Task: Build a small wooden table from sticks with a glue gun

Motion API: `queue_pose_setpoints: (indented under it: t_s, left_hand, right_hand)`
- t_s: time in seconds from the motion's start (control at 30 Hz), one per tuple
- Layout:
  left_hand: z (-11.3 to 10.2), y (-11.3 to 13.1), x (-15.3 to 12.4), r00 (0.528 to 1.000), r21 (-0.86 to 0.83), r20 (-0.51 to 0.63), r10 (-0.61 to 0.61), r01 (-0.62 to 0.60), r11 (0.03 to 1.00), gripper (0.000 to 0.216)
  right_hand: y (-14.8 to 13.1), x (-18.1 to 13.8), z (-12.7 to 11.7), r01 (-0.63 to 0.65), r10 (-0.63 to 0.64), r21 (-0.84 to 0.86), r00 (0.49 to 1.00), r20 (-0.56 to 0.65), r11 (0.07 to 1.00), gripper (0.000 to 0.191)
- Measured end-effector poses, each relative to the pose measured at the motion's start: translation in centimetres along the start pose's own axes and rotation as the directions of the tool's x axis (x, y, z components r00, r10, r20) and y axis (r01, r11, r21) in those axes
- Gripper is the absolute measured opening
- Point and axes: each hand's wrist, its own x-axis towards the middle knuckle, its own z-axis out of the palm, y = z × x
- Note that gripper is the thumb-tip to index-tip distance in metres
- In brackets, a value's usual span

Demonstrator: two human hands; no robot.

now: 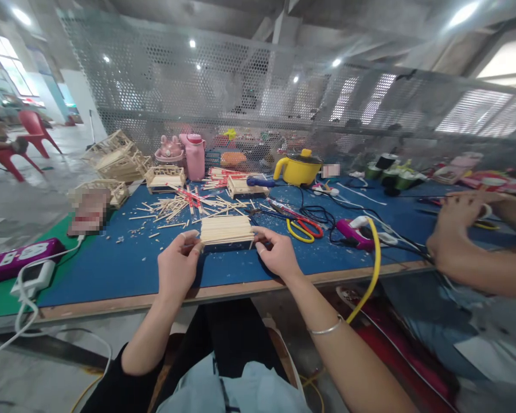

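Note:
A small slatted panel of pale wooden sticks [226,229] stands just above the blue mat, its sticks laid side by side. My left hand [178,263] pinches its left end between thumb and fingers. At the opposite end, my right hand [277,251] grips it the same way; a bracelet circles that wrist. Beyond the panel lies a scattered heap of loose sticks [172,209]. A small stick-built bed frame [165,179] is behind the heap, and a blue-handled tool [260,182] rests over another small wooden piece [239,187].
Scissors with red and yellow handles [304,229] lie right of the panel, near a purple power strip [353,234] and black cables. A yellow pot [301,168] and pink bottle [195,158] stand behind. At right are a co-worker's hands [458,221]. A phone [90,211] is at left.

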Motion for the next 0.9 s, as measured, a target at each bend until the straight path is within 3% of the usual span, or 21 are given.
queue_pose_setpoints:
  t_s: [0.1, 0.3, 0.47, 0.6, 0.7, 0.77, 0.83, 0.9]
  left_hand:
    - [0.0, -0.1, 0.0, 1.000, 0.003, -0.004, 0.001, -0.001, 1.000, 0.030]
    - [0.0, -0.1, 0.0, 1.000, -0.001, -0.008, 0.005, -0.005, 1.000, 0.031]
    - [0.0, -0.3, 0.0, 1.000, 0.018, -0.001, 0.023, -0.023, 1.000, 0.029]
    - [-0.2, 0.2, -0.5, 0.989, 0.100, -0.017, 0.145, -0.143, 0.985, 0.027]
    - [0.0, 1.4, -0.8, 0.901, 0.316, -0.002, 0.434, -0.412, 0.855, 0.029]
    - [0.7, 2.6, -0.7, 0.808, 0.423, 0.129, 0.575, -0.569, 0.705, 0.027]
    - [1.5, 3.8, -0.3, 0.757, 0.469, 0.273, 0.594, -0.644, 0.605, 0.026]
    - [2.3, 4.5, 0.3, 0.750, 0.507, 0.391, 0.534, -0.660, 0.555, 0.024]
  right_hand:
    - [0.0, 0.0, 0.0, -0.004, 0.004, 0.016, 1.000, -0.003, 1.000, 0.040]
    - [0.1, 0.0, 0.2, -0.017, 0.017, 0.026, 0.999, -0.028, 1.000, 0.016]
    - [0.0, 0.1, 0.1, -0.010, 0.011, 0.028, 1.000, -0.020, 1.000, 0.011]
    - [-0.1, 0.1, 0.1, -0.010, 0.010, 0.032, 1.000, -0.018, 0.999, 0.012]
    - [-0.1, 0.1, 0.1, -0.012, 0.013, 0.036, 1.000, -0.010, 0.999, 0.013]
    - [-0.1, 0.1, 0.1, -0.015, 0.015, 0.038, 1.000, -0.007, 0.999, 0.013]
    - [-0.1, 0.2, 0.1, -0.019, 0.019, 0.041, 1.000, -0.007, 0.999, 0.013]
    - [-0.2, 0.2, 0.1, -0.024, 0.024, 0.044, 1.000, -0.008, 0.999, 0.013]
